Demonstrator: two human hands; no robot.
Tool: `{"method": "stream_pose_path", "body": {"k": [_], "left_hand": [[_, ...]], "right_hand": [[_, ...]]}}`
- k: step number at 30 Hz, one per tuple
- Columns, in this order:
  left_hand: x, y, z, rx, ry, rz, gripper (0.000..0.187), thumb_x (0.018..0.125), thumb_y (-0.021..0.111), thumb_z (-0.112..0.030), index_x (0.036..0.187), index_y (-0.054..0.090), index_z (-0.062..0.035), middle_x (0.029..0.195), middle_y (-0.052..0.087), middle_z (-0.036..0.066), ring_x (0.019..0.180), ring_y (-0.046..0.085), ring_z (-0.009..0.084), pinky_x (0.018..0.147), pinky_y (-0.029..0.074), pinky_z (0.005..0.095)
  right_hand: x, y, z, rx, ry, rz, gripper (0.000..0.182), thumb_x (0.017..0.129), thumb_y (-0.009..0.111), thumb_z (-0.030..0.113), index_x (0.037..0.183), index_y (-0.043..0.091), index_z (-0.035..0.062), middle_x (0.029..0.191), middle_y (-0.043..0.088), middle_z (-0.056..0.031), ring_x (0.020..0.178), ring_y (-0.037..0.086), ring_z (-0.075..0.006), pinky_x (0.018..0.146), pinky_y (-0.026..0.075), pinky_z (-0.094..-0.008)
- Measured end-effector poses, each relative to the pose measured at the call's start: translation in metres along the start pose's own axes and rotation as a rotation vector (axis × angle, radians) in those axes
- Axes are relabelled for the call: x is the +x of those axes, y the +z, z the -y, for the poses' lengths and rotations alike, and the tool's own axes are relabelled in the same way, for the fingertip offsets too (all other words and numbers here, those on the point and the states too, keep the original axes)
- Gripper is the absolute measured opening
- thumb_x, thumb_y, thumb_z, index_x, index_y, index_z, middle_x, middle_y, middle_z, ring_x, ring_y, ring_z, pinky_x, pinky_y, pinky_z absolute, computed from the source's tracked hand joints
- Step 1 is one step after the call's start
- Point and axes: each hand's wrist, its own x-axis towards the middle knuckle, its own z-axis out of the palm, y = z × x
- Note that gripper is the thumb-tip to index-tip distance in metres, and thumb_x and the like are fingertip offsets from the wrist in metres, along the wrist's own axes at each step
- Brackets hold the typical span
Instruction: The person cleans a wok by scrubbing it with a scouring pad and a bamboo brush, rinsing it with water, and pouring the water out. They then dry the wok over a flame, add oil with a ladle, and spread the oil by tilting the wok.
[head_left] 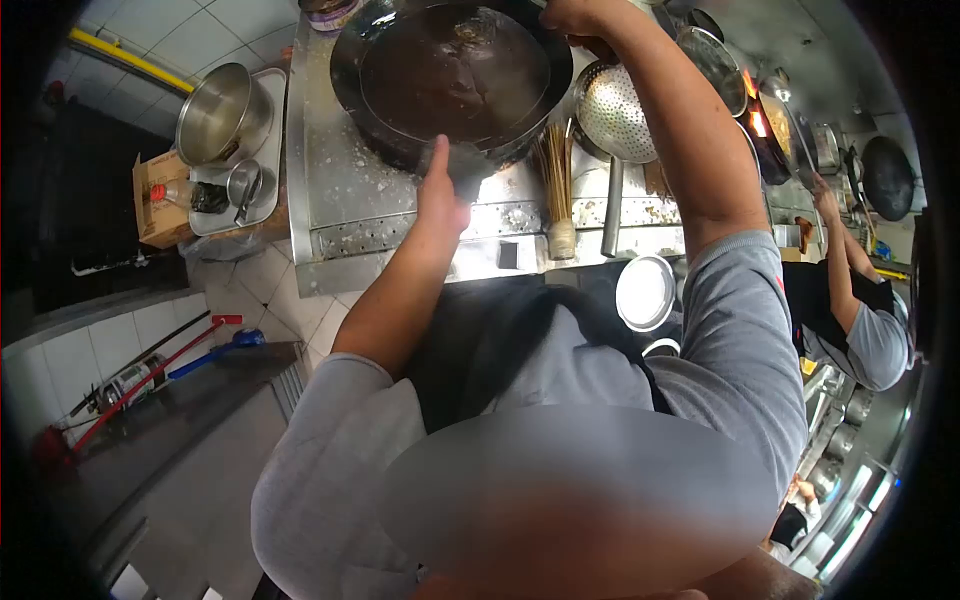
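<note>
A big black wok [350, 110] sits on the steel stovetop, holding dark brown liquid [455, 75]. My left hand [442, 195] is at its near rim, thumb up, closed on a grey cloth [466, 168] pressed against the wok. My right hand [580, 16] is at the far right rim, its fingers curled down by the wok's edge. The top of the frame cuts it off partly, and what lies under those fingers is dark and hard to make out. Just right of the wok are a bamboo wok brush [558, 190] and a perforated skimmer [615, 115].
At left, a tray [262, 205] carries a steel pot [222, 115] and a small ladle cup, beside a cardboard box [155, 225]. A white round lid [645, 293] is near my right side. A co-worker [850, 290] reaches toward a flaming burner [757, 120] at right.
</note>
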Motion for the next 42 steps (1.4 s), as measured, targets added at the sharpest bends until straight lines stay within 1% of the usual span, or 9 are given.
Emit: {"method": "stream_pose_path", "body": {"k": [7, 10, 16, 22, 30, 35, 37, 39, 42], "left_hand": [[-0.012, -0.004, -0.037, 0.285, -0.165, 0.083, 0.042, 0.084, 0.063, -0.057, 0.100, 0.059, -0.0182, 0.093, 0.065, 0.002, 0.083, 0.061, 0.0184, 0.053, 0.037, 0.0298], [-0.014, -0.010, -0.039, 0.266, -0.259, 0.114, 0.062, 0.083, 0.059, -0.066, 0.120, 0.054, -0.0172, 0.117, 0.061, 0.007, 0.103, 0.059, 0.0253, 0.070, 0.048, 0.0387], [-0.019, 0.012, -0.039, 0.308, -0.269, -0.211, 0.088, 0.085, 0.057, -0.065, 0.151, 0.023, -0.0170, 0.151, 0.034, 0.011, 0.139, 0.031, 0.0342, 0.109, 0.028, 0.0581], [-0.011, 0.015, -0.035, 0.252, -0.181, 0.043, 0.068, 0.080, 0.075, -0.041, 0.135, 0.045, -0.0159, 0.138, 0.047, 0.007, 0.125, 0.045, 0.0289, 0.102, 0.037, 0.0520], [0.008, -0.011, -0.024, 0.370, -0.055, 0.027, 0.018, 0.074, 0.069, -0.008, 0.088, 0.060, -0.0124, 0.085, 0.061, 0.003, 0.077, 0.059, 0.0177, 0.049, 0.044, 0.0342], [-0.025, 0.008, -0.030, 0.357, -0.034, -0.020, 0.017, 0.075, 0.069, -0.008, 0.088, 0.059, -0.0110, 0.087, 0.061, 0.003, 0.074, 0.058, 0.0176, 0.050, 0.043, 0.0325], [-0.027, 0.010, -0.027, 0.344, -0.035, -0.052, 0.017, 0.075, 0.069, -0.008, 0.088, 0.059, -0.0108, 0.087, 0.060, 0.003, 0.073, 0.058, 0.0176, 0.049, 0.042, 0.0318], [-0.026, 0.010, -0.026, 0.391, -0.017, -0.038, 0.018, 0.074, 0.069, -0.009, 0.089, 0.059, -0.0116, 0.088, 0.060, 0.003, 0.074, 0.058, 0.0181, 0.052, 0.042, 0.0309], [-0.050, 0.039, -0.026, 0.415, -0.013, -0.060, 0.014, 0.074, 0.068, -0.010, 0.086, 0.059, -0.0099, 0.082, 0.060, 0.004, 0.069, 0.058, 0.0181, 0.051, 0.042, 0.0302]], "right_hand": [[0.004, -0.008, -0.006, 0.021, 0.046, 0.025, 0.026, 0.075, 0.059, 0.012, 0.094, 0.069, -0.0026, 0.091, 0.068, -0.0225, 0.083, 0.067, -0.0342, 0.072, 0.050, -0.0429], [0.002, -0.013, 0.004, -0.237, -0.022, 0.072, 0.024, 0.076, 0.058, 0.012, 0.092, 0.069, -0.0022, 0.091, 0.068, -0.0219, 0.083, 0.068, -0.0328, 0.073, 0.051, -0.0421], [0.017, 0.008, -0.012, -0.051, 0.057, 0.040, 0.022, 0.077, 0.057, 0.010, 0.090, 0.069, -0.0030, 0.089, 0.069, -0.0204, 0.080, 0.068, -0.0329, 0.069, 0.053, -0.0415], [0.047, 0.035, -0.030, -0.052, -0.086, 0.043, 0.032, 0.078, 0.049, 0.006, 0.105, 0.062, -0.0047, 0.071, 0.065, -0.0199, 0.056, 0.065, -0.0306, 0.046, 0.050, -0.0415], [0.045, 0.006, -0.024, -0.020, -0.087, 0.116, 0.028, 0.076, 0.053, 0.002, 0.103, 0.057, -0.0029, 0.062, 0.060, -0.0150, 0.049, 0.061, -0.0246, 0.044, 0.048, -0.0385], [0.036, -0.009, -0.028, -0.136, -0.085, 0.136, 0.036, 0.081, 0.060, 0.011, 0.115, 0.055, 0.0002, 0.061, 0.059, -0.0118, 0.048, 0.060, -0.0205, 0.039, 0.045, -0.0366], [-0.008, -0.043, -0.001, -0.055, 0.135, 0.186, 0.024, 0.079, 0.057, 0.012, 0.094, 0.068, -0.0030, 0.090, 0.070, -0.0191, 0.080, 0.068, -0.0345, 0.066, 0.052, -0.0422], [0.005, -0.037, -0.019, -0.043, 0.154, 0.173, 0.022, 0.080, 0.058, 0.013, 0.090, 0.069, -0.0026, 0.088, 0.069, -0.0198, 0.077, 0.068, -0.0312, 0.063, 0.052, -0.0407], [0.018, -0.039, -0.051, -0.331, -0.201, 0.042, 0.024, 0.079, 0.061, 0.017, 0.091, 0.071, -0.0016, 0.084, 0.069, -0.0173, 0.069, 0.065, -0.0299, 0.064, 0.051, -0.0420]]}}
